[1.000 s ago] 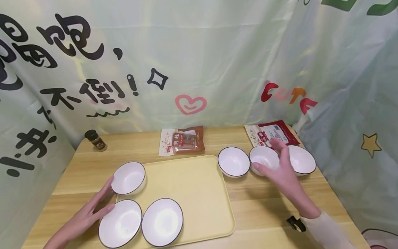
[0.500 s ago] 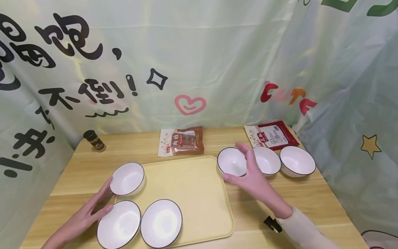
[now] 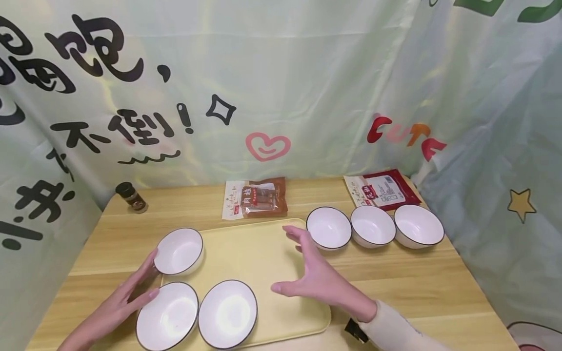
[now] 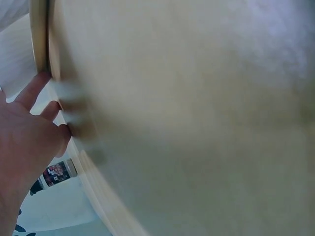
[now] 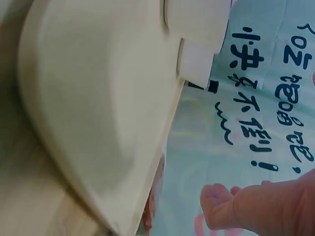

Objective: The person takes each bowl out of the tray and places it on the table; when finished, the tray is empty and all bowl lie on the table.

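Note:
Three white bowls with dark rims stand at the left of a pale yellow tray [image 3: 250, 248]: an upper bowl [image 3: 179, 251], a lower-left bowl [image 3: 167, 316] and a lower-middle bowl [image 3: 227, 314]. My left hand [image 3: 120, 300] lies beside the first two, fingertips at the upper bowl's side and thumb at the lower-left bowl's rim. Over the tray's right half, my right hand [image 3: 318, 279] holds nothing, with thumb and fingers spread apart. To its upper right, a row has a near white bowl [image 3: 329, 227], a middle bowl [image 3: 373, 226] and a far-right bowl [image 3: 419, 226].
A brown packet [image 3: 254, 199] lies behind the tray, and a red and white packet [image 3: 383, 190] behind the row of bowls. A small black-capped jar [image 3: 131, 197] stands at the back left of the wooden table [image 3: 408, 282]. A printed curtain [image 3: 316, 97] hangs behind.
My right hand has moved left and nearer, from the row of bowls on the right to over the tray. The left hand and the bowls at the left stay in place.

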`<move>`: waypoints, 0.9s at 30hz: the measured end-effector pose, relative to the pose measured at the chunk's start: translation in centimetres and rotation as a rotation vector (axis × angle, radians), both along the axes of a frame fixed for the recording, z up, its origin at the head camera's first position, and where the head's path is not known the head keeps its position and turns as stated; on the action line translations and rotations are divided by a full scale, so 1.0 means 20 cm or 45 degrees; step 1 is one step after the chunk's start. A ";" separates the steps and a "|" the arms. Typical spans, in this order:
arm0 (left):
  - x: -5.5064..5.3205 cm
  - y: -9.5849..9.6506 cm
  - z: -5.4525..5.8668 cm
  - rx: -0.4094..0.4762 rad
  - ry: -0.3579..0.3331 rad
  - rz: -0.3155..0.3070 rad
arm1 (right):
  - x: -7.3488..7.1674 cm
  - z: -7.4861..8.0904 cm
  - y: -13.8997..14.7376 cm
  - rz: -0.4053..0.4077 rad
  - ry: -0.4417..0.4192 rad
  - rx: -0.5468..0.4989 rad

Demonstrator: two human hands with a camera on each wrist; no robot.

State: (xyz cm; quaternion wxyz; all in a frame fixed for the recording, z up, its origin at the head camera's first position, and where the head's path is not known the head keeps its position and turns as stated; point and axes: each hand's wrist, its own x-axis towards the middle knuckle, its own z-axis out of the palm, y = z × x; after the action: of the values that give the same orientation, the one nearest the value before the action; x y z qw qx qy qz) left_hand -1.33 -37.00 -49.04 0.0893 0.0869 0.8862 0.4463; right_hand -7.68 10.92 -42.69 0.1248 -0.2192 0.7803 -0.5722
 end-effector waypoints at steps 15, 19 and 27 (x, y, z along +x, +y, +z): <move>0.00 0.00 0.00 0.034 0.007 -0.012 | 0.16 -0.13 -0.25 0.258 -0.104 0.106; -0.01 0.00 0.00 0.024 0.042 -0.033 | 0.17 -0.16 -0.30 0.390 -0.071 0.150; 0.00 0.00 0.00 0.015 -0.028 0.001 | 0.18 -0.22 -0.37 0.502 -0.070 0.155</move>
State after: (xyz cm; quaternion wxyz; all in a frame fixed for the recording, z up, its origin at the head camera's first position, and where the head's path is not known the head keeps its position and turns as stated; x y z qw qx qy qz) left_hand -1.43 -37.06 -49.08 0.0982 0.0823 0.8826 0.4524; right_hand -4.11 3.56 -47.02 0.2688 -0.3440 0.7517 -0.4944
